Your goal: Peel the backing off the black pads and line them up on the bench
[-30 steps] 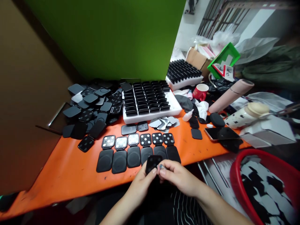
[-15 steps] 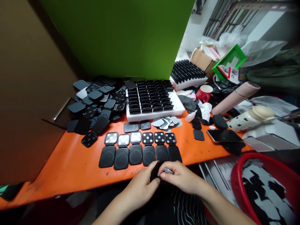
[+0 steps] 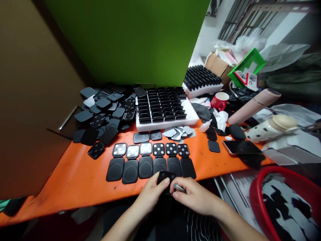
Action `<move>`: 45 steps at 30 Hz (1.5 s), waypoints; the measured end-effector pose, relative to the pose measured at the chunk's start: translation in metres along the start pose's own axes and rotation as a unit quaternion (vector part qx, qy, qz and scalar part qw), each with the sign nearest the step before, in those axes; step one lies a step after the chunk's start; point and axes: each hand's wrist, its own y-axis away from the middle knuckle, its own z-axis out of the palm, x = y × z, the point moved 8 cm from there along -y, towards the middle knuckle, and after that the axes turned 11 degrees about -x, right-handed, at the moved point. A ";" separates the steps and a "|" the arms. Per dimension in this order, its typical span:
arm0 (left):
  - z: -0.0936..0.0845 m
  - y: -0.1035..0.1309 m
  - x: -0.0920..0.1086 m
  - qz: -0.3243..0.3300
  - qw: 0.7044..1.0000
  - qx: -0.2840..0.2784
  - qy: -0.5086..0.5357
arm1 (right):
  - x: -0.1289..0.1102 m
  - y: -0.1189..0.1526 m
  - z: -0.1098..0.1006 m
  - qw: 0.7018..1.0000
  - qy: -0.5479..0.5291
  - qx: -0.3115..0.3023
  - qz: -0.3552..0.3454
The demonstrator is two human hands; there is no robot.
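Observation:
My left hand (image 3: 149,195) is closed around a black flat piece (image 3: 165,175) at the table's front edge, the thumb lying on its face. Small round spots show along the piece's upper part. In my right hand (image 3: 198,195) is a short grey pen-like tool (image 3: 180,188), its fingers curled right beside the black piece. Whether the tool touches the piece is hidden. Just beyond my hands lies a row of unfolded black hinged pads (image 3: 115,169), their smaller upper flaps dotted with silver discs. Behind the row, another hinged pad (image 3: 141,137) lies sideways.
A heap of black pads (image 3: 102,102) is at the left. A white foam tray (image 3: 165,126) holds rows of black pieces, with grey cut sheets (image 3: 178,132) before it. To the right are a red mug (image 3: 220,101), a phone (image 3: 240,147) and a red basket (image 3: 257,197).
The black piece has tilted up, so its spotted face now shows above my left thumb. My right hand, with the tool, has shifted slightly downward and right. The pads have stayed put.

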 end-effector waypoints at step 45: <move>0.035 0.019 0.017 0.099 0.881 -0.016 -0.462 | -0.008 0.005 -0.006 0.985 0.063 0.158 0.017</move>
